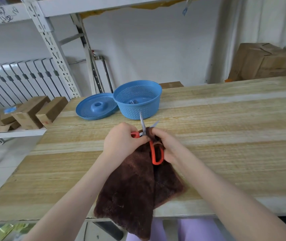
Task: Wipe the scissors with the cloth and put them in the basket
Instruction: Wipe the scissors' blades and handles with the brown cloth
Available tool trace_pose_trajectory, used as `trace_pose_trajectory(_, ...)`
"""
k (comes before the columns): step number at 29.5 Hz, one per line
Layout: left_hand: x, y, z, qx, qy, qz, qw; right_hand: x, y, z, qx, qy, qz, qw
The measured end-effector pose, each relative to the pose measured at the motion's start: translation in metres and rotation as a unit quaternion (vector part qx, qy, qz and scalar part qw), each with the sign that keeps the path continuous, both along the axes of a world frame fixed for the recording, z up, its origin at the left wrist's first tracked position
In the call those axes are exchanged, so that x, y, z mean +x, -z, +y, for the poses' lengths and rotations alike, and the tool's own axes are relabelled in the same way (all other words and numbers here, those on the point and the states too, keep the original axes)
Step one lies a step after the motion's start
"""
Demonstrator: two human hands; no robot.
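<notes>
Orange-handled scissors (153, 152) are held above the wooden table (225, 129), their steel blades spread apart and pointing away from me. My left hand (121, 143) grips one orange handle loop. My right hand (166, 145) pinches a brown fluffy cloth (135, 192) around the right blade, near the pivot. The cloth hangs down over the table's near edge. The blue perforated basket (137, 100) stands beyond the hands, with something small and dark at its bottom.
A blue round lid (96, 106) lies to the left of the basket, touching it. Cardboard boxes (34, 112) sit on a lower shelf at the left. A large carton (262, 61) stands behind the table at the right. A metal rack upright (52, 47) rises at the back left.
</notes>
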State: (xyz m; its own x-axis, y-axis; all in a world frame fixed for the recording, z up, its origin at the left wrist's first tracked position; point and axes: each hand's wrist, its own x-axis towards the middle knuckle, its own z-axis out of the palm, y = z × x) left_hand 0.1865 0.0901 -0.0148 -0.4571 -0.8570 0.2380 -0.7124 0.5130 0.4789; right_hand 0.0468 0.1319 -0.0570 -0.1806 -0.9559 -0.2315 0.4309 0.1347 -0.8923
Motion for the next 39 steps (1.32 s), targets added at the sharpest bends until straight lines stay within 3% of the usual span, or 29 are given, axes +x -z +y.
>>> trace_pose_trajectory(7, 0.006, 0.005, -0.002, 0.012, 0.001, 0.026, 1.0, 0.008, -0.002, 0.001, -0.007, 0.04, 0.064, 0.997)
trace_pose_trajectory(13, 0.009, 0.003, -0.002, 0.059, 0.007, 0.06, 0.996, 0.002, -0.001, 0.007, -0.041, 0.026, 0.061, 0.997)
trace_pose_trajectory(18, 0.006, 0.001, 0.006, -0.002, -0.007, 0.046, 0.999, 0.004, -0.012, 0.004, -0.021, 0.036, 0.055, 0.998)
trace_pose_trajectory(26, 0.007, -0.005, 0.004, 0.026, 0.011, 0.062, 0.998, 0.002, -0.008, 0.014, -0.064, 0.035, 0.054, 0.996)
trace_pose_trajectory(33, 0.004, -0.01, 0.009, -0.029, 0.006, 0.048, 0.998, 0.005, -0.016, 0.01, -0.074, 0.067, 0.049, 0.994)
trace_pose_trajectory(39, 0.01, -0.009, 0.005, 0.043, 0.019, 0.069, 0.996, 0.003, -0.011, 0.017, -0.088, 0.048, 0.083, 0.991)
